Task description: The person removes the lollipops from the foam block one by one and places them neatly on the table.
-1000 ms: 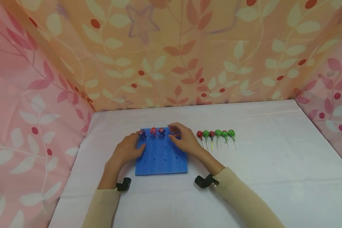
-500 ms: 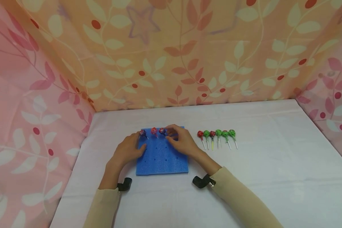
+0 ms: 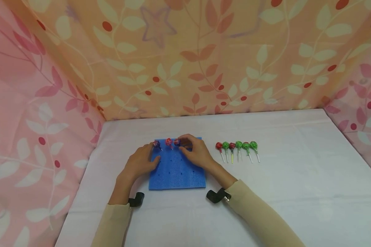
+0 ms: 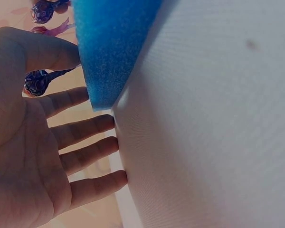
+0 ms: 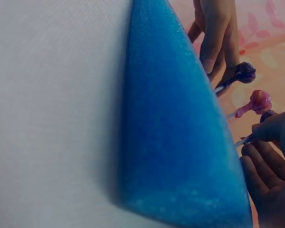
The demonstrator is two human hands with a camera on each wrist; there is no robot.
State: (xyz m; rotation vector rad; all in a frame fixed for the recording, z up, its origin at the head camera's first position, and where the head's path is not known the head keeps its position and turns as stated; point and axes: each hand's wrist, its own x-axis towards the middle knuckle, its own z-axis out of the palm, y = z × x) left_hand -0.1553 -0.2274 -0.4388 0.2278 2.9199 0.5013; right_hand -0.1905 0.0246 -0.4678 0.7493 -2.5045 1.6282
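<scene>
The blue foam block (image 3: 176,176) has rows of small holes; three wrapped lollipops stand in its back row. My left hand (image 3: 139,161) rests at the block's left edge with its fingers fairly straight, beside a dark purple lollipop (image 4: 36,83). A pink-red lollipop (image 5: 260,101) stands in the middle. At the right of the row, my right hand (image 3: 199,152) pinches another dark purple lollipop (image 3: 177,142) between thumb and fingers; its stick still meets the foam. In the right wrist view my thumb partly hides that candy.
To the right of the block, several lollipops (image 3: 238,144) with red and green wrappers lie in a row on the white tablecloth (image 3: 281,192). Patterned fabric (image 3: 204,61) closes off the back and both sides.
My right hand has moved left to the rightmost purple lollipop, its fingers closing in on it. My left hand stays at the block's left edge. The head view shifts slightly.
</scene>
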